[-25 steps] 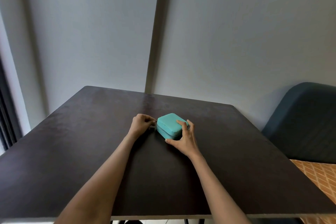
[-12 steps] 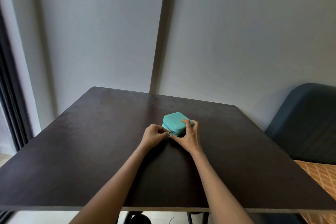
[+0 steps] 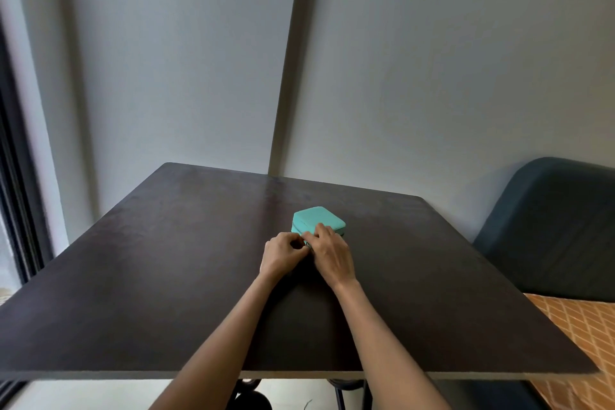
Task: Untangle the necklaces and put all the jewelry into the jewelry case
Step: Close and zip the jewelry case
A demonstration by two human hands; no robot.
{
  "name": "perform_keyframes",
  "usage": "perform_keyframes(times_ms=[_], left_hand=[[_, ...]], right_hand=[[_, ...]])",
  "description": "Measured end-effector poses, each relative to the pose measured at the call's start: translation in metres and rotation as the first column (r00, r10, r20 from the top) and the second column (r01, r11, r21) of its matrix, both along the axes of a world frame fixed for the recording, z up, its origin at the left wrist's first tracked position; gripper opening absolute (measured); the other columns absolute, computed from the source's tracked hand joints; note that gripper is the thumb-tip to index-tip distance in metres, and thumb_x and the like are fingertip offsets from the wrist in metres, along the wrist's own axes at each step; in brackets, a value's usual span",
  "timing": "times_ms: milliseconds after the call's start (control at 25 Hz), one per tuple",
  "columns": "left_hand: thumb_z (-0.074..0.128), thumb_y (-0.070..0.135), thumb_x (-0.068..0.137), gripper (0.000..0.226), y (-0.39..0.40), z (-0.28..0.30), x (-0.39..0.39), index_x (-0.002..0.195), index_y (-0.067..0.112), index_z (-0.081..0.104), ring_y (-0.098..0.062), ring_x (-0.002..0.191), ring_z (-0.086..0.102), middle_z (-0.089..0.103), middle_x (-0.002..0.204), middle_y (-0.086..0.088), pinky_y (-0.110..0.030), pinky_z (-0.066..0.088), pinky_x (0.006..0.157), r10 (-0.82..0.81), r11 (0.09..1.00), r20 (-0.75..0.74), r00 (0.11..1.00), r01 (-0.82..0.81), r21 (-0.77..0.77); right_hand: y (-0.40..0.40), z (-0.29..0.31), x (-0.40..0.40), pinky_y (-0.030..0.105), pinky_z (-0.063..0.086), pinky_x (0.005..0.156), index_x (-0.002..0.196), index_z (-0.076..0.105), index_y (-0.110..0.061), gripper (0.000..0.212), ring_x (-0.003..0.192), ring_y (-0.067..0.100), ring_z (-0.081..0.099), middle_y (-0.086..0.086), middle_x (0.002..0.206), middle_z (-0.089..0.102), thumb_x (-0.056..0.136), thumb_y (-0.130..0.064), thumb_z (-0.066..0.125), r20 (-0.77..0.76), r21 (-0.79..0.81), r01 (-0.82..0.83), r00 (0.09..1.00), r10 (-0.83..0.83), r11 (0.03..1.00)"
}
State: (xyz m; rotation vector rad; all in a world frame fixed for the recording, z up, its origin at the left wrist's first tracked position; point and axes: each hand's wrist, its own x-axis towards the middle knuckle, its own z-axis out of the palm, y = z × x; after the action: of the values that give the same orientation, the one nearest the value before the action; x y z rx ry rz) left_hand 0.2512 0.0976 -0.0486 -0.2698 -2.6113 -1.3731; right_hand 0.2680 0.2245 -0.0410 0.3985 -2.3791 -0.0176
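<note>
A small turquoise jewelry case (image 3: 317,219) lies closed on the dark table (image 3: 166,260), a little right of centre. My right hand (image 3: 332,255) lies over its near edge, fingers curled on the case. My left hand (image 3: 283,251) is curled beside it and pinches something small at the case's near left corner, apparently the zipper pull. Both hands touch each other there. No necklaces or other jewelry are visible.
The table's near edge (image 3: 299,374) runs across the bottom of the view. A dark blue chair or sofa back (image 3: 549,226) stands to the right, with an orange patterned surface (image 3: 582,343) below it. A grey wall rises behind the table.
My left hand has slid from the case's left side round to its near corner, meeting my right hand. My right hand has shifted along the near edge. The view has panned slightly.
</note>
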Motion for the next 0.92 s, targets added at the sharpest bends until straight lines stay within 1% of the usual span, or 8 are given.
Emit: perform_keyframes(times_ms=[120,240,320,400,640,760,840,920], left_hand=[[0.063,0.026,0.081,0.010,0.001,-0.001,-0.002,0.078,0.018,0.058,-0.014,0.078,0.057,0.059,0.079,0.006,-0.033,0.045,0.081,-0.006,1.000,-0.074,0.997,0.007,0.014],[0.052,0.020,0.082,0.029,-0.001,0.002,-0.001,0.111,0.016,0.050,-0.020,0.113,0.045,0.045,0.117,-0.002,-0.035,0.036,0.098,-0.012,0.993,-0.090,0.996,0.022,0.113],[0.041,0.014,0.078,0.059,0.000,0.004,0.000,0.136,0.022,0.041,-0.024,0.133,0.032,0.029,0.144,-0.004,-0.036,0.031,0.108,-0.169,0.985,-0.061,0.984,0.167,-0.045],[0.040,0.007,0.084,0.063,0.002,0.004,-0.001,0.142,0.030,0.035,-0.023,0.137,0.029,0.015,0.155,-0.001,-0.034,0.032,0.110,-0.249,0.945,-0.024,0.968,0.238,-0.226],[0.051,0.035,0.091,0.042,0.008,0.000,-0.006,0.131,0.035,0.039,-0.022,0.124,0.043,0.019,0.147,0.004,-0.039,0.048,0.091,-0.184,0.941,-0.089,0.979,0.150,-0.303],[0.055,0.041,0.089,0.043,0.012,0.002,-0.008,0.128,0.029,0.041,-0.017,0.120,0.044,0.023,0.141,0.002,-0.033,0.051,0.079,-0.175,0.931,-0.156,0.972,0.112,-0.347],[0.056,0.042,0.089,0.041,0.014,0.002,-0.016,0.124,0.026,0.042,-0.017,0.118,0.046,0.026,0.138,0.001,-0.030,0.050,0.077,-0.158,0.928,-0.182,0.971,0.084,-0.362],[0.052,0.046,0.089,0.038,0.015,-0.001,-0.022,0.118,0.022,0.044,-0.020,0.119,0.046,0.033,0.134,-0.003,-0.032,0.047,0.087,-0.126,0.920,-0.262,0.957,0.014,-0.392]], right_hand=[[-0.002,-0.003,-0.001,0.026,0.053,0.045,0.078,0.063,-0.014,0.025,0.062,0.015,0.064,0.001,0.076,0.058,0.065,-0.002,0.081,0.058,-0.102,-0.049,0.997,0.056,0.994],[0.000,-0.006,-0.004,0.026,0.053,0.052,0.082,0.064,-0.011,0.019,0.065,0.018,0.067,0.003,0.080,0.063,0.072,-0.002,0.077,0.105,-0.179,-0.040,0.993,0.060,0.983],[0.002,-0.009,-0.002,0.029,0.054,0.058,0.091,0.066,-0.007,0.016,0.071,0.023,0.069,0.007,0.088,0.066,0.079,0.001,0.068,0.131,-0.237,-0.023,0.990,0.056,0.971],[0.002,-0.007,0.002,0.034,0.054,0.063,0.098,0.062,-0.005,0.013,0.080,0.028,0.068,0.010,0.097,0.066,0.086,-0.001,0.060,0.152,-0.299,-0.008,0.987,0.055,0.954],[0.035,-0.003,0.000,0.027,0.038,0.065,0.111,0.051,-0.011,0.022,0.094,0.026,0.061,0.006,0.095,0.065,0.090,-0.007,0.055,0.261,-0.553,0.145,0.965,0.005,0.820],[0.053,-0.005,-0.023,0.031,0.044,0.081,0.131,0.050,-0.014,0.040,0.106,0.027,0.059,0.011,0.108,0.064,0.092,-0.007,0.053,0.353,-0.675,0.286,0.935,-0.043,0.680],[0.057,-0.001,-0.040,0.032,0.042,0.089,0.131,0.053,-0.014,0.037,0.114,0.028,0.054,0.014,0.121,0.057,0.095,-0.009,0.048,0.446,-0.656,0.400,0.890,-0.099,0.640],[0.058,-0.001,-0.048,0.031,0.042,0.086,0.127,0.058,-0.014,0.033,0.112,0.029,0.054,0.012,0.122,0.053,0.096,-0.011,0.044,0.483,-0.604,0.430,0.867,-0.121,0.671]])
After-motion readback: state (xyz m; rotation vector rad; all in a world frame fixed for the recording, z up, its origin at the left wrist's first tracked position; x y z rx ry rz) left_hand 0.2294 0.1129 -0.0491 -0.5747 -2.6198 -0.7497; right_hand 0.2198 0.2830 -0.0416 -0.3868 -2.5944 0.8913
